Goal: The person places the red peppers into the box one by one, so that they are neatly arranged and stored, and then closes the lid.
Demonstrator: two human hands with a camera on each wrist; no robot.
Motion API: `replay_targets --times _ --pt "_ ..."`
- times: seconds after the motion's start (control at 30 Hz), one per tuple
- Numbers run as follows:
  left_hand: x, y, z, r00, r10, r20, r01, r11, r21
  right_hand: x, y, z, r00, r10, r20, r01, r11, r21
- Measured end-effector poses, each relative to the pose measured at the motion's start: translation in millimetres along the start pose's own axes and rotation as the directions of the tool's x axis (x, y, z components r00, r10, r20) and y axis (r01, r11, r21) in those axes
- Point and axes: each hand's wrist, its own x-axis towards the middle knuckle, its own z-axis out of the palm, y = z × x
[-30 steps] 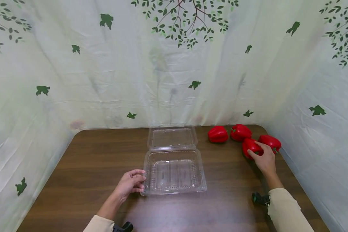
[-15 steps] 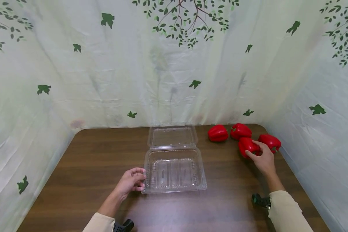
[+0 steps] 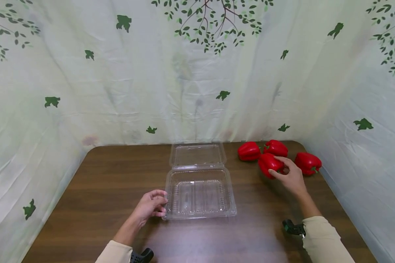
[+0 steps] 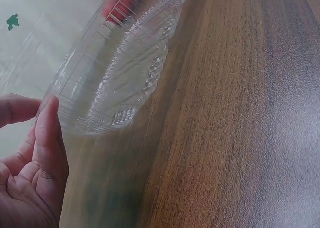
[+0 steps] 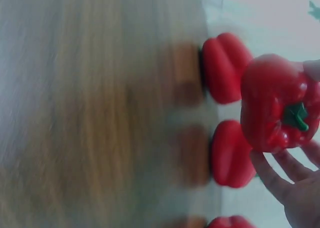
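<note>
A clear plastic clamshell container [image 3: 199, 197] lies on the table with its lid [image 3: 197, 155] folded back behind it. My left hand [image 3: 150, 207] pinches the container's left rim between thumb and fingers; the left wrist view shows this pinch [image 4: 42, 153] close up. In my right hand [image 3: 291, 177] is a red bell pepper [image 3: 268, 164], gripped between thumb and fingers, its green stem [image 5: 296, 116] showing in the right wrist view. Behind it are two more red bell peppers, one [image 3: 249, 151] at the left and one [image 3: 275, 148] beside it. Another red bell pepper [image 3: 307, 163] lies to the right.
The brown wooden table [image 3: 112, 179] has rounded far corners. A pale curtain with printed leaves [image 3: 197, 91] surrounds its back and sides. A black device is strapped at each wrist, the right one [image 3: 293, 227] and the left one [image 3: 142, 255].
My right hand has moved left with the bell pepper, away from the rightmost pepper. My left hand stays on the container's rim.
</note>
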Motion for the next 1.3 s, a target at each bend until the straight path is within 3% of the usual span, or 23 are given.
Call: replay_targets --times 0.5,0.97,1.3 --pt "0.7 1.2 -0.2 1.000 -0.009 -0.012 0.009 1.000 0.021 7.8 -40 15 0.981 -0.129 0.147 0.116 0.989 0.091" --pt "-0.4 3.1 0.1 0.999 -0.019 -0.026 0.020 0.999 0.030 10.6 -66 39 0.939 -0.261 0.223 0.220 0.956 0.192" --pt "1.3 4.0 2.4 0.998 -0.038 -0.058 0.041 0.998 0.051 5.1 -86 56 0.913 -0.292 0.284 0.226 0.943 0.243"
